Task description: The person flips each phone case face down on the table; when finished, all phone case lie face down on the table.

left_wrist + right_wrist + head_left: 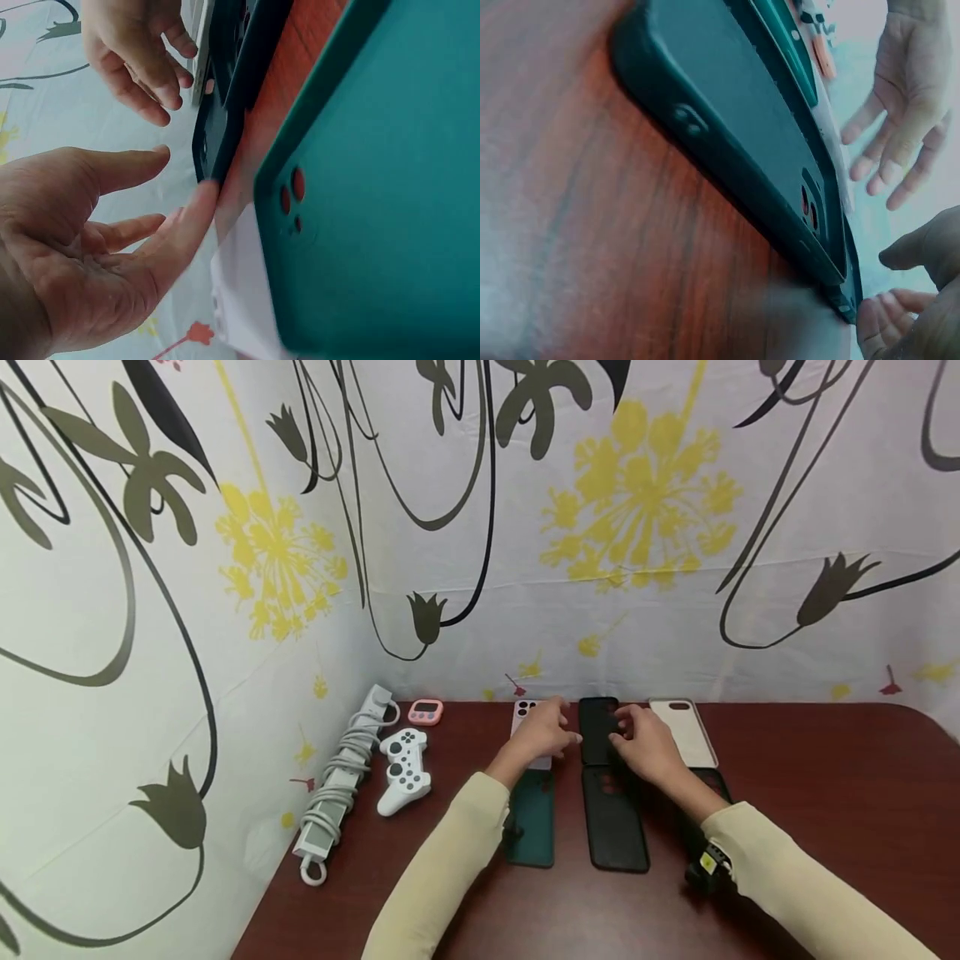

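Note:
My left hand (542,729) is over a lilac phone case (521,708), its fingers loosely spread. My right hand (647,743) is at the right side of the far black phone case (596,731), thumb and fingers apart. Neither hand holds anything. In the left wrist view a fingertip overlaps the edge of the far black case (214,139); I cannot tell whether it touches. Nearer me lie a teal phone case (532,827) and another black phone case (617,827). A cream phone case (686,735) lies right of my right hand.
Another dark phone case (708,781) is partly covered by my right forearm. On the left are a white game controller (405,768), a pink timer (425,712) and a power strip (345,777) wound with its cord. Patterned cloth (480,568) hangs behind the dark red table (825,810).

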Action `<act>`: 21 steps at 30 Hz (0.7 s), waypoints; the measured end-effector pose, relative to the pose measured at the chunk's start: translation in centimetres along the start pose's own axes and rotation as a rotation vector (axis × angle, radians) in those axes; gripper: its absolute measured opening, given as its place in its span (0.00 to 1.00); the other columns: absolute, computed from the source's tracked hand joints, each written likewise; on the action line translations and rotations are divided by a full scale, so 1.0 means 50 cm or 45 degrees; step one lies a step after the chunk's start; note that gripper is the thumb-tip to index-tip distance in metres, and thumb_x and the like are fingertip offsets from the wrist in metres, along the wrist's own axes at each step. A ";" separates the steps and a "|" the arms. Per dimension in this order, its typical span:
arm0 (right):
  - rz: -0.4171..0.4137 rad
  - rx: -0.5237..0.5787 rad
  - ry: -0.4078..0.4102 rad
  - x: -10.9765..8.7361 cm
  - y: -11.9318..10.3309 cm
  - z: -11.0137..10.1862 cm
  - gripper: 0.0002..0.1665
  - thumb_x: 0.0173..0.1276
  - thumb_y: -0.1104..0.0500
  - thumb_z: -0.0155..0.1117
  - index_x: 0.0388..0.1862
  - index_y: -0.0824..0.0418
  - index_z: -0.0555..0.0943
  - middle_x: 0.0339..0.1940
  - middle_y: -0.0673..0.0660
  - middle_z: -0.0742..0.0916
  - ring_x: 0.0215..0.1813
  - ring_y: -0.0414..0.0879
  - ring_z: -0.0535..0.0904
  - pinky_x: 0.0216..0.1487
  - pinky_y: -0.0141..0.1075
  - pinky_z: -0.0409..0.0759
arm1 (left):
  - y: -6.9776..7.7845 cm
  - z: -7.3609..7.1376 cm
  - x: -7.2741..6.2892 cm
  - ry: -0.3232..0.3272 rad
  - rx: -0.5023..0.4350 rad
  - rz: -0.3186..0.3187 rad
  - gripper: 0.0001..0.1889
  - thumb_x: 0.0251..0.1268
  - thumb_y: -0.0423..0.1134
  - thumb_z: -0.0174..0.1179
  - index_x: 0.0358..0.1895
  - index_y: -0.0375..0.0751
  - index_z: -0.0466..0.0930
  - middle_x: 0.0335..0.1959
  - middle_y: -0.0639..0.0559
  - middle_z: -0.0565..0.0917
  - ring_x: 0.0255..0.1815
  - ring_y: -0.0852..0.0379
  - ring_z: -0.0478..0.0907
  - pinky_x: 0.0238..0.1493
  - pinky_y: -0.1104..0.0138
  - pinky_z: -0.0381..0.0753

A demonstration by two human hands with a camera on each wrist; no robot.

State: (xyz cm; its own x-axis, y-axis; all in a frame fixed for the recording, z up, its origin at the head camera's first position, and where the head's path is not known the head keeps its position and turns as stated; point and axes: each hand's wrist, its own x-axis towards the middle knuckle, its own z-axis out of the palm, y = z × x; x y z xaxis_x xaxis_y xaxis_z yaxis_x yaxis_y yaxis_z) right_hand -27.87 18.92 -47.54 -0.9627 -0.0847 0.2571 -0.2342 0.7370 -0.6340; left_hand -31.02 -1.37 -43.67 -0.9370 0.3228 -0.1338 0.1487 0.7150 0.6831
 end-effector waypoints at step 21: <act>0.154 -0.162 -0.127 0.019 0.007 -0.004 0.25 0.66 0.70 0.63 0.61 0.79 0.77 0.51 0.75 0.86 0.52 0.69 0.84 0.50 0.60 0.85 | 0.031 0.065 0.045 0.061 0.095 -0.165 0.20 0.70 0.37 0.72 0.62 0.37 0.80 0.56 0.39 0.87 0.22 0.52 0.89 0.30 0.65 0.89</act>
State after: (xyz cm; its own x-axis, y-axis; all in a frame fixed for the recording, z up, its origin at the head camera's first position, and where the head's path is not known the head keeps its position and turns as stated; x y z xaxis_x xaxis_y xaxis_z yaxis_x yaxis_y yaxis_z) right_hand -28.83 19.25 -47.38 -0.9929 -0.0519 0.1070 -0.1031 0.8243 -0.5567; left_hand -31.88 2.49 -45.25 -0.9637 0.1958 -0.1818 0.0467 0.7933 0.6071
